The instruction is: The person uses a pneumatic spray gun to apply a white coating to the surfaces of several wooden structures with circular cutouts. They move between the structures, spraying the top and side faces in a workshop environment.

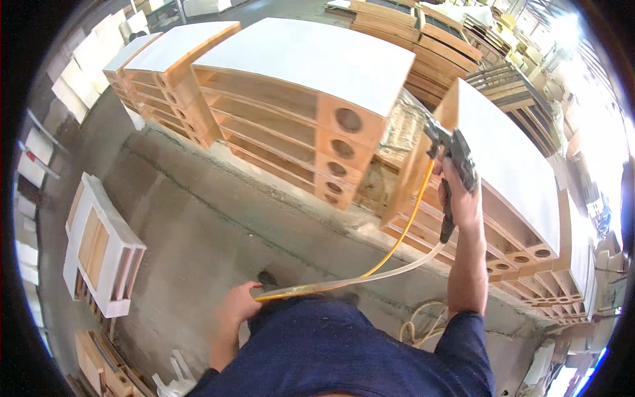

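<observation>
two hands working: right hand (461, 198) gripping spray gun (451, 151) by rigid handle, likely light; left hand (239, 302) curling round limp, flexible yellow hose (403, 233).

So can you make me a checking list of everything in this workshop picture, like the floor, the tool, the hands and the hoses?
Surface: grey concrete floor, dusty and stained.
Job's things: dark spray gun aimed at the gap between two stacks of wooden cabinet frames with white tops; second stack on the right.
Clutter: white-edged frame lying on the floor at left; offcuts at lower left.
Grippers: right hand grips the gun; left hand holds the hoses at waist level.
Cables: yellow hose and clear hose run from gun to left hand; more loops by the right elbow.
Surroundings: more stacked wood panels behind.
</observation>
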`<state>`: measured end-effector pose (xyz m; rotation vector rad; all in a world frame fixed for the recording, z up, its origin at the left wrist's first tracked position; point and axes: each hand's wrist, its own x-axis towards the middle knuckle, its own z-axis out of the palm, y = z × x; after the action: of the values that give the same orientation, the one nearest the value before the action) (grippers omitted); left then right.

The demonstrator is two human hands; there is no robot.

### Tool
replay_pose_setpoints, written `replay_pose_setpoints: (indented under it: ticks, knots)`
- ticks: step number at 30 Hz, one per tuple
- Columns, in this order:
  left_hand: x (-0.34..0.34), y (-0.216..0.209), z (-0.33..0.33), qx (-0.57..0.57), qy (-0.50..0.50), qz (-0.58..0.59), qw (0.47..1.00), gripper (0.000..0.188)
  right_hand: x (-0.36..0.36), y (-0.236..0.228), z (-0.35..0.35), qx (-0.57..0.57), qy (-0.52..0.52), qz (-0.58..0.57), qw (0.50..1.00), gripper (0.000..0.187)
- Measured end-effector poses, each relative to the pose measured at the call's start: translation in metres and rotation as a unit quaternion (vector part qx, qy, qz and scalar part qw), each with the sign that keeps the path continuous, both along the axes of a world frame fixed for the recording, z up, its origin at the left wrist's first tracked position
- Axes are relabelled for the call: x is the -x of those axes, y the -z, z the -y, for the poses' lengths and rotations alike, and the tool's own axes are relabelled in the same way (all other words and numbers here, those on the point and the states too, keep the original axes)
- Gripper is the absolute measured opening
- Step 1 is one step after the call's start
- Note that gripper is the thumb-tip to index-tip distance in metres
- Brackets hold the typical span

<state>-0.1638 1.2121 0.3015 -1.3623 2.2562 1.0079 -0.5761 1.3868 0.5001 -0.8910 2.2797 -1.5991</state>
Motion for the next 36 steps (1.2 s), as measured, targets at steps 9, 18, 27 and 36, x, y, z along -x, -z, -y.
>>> replay_pose_setpoints:
  ticks: [9,18,27,36]
  knots:
    - [-0.149,-0.009,0.178,-0.026,-0.15,-0.101,0.983,0.046,-0.078,-0.038,0.26,-0.023,-0.02,0.027,0.999,0.029]
    - [-0.178,0.004,0.398,-0.042,-0.129,-0.187,0.973,0.039,-0.105,-0.039,0.44,-0.007,0.012,0.002,1.0,0.033]
    - [-0.172,-0.016,0.624,-0.02,-0.102,-0.199,0.974,0.04,-0.106,-0.048,0.623,-0.057,0.067,-0.045,0.995,0.033]
    - [-0.119,-0.011,0.811,-0.07,0.081,-0.195,0.975,0.044,-0.125,-0.073,0.749,-0.14,0.163,-0.131,0.968,0.045]
